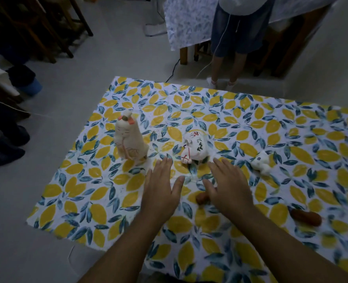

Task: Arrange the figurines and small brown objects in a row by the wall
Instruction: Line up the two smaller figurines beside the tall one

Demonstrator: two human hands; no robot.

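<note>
While both hands hover palm-down with fingers spread and gripping nothing, the right hand point(228, 184) sits directly over one small brown object point(202, 198), which pokes out leftward from under its thumb, long axis roughly left-to-right. The left hand point(162, 186) is just beside it, empty. Just beyond the fingertips lies the tipped cat figurine point(195, 150); the tall figurine point(129, 137) stands far-left, a small white figurine point(261, 161) right, another brown object point(306, 217) near-right on the surface point(87, 211).

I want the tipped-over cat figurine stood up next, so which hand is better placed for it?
Probably the right hand: its fingertips lie just beside the tipped cat figurine, though the left hand is nearly as close.
</note>
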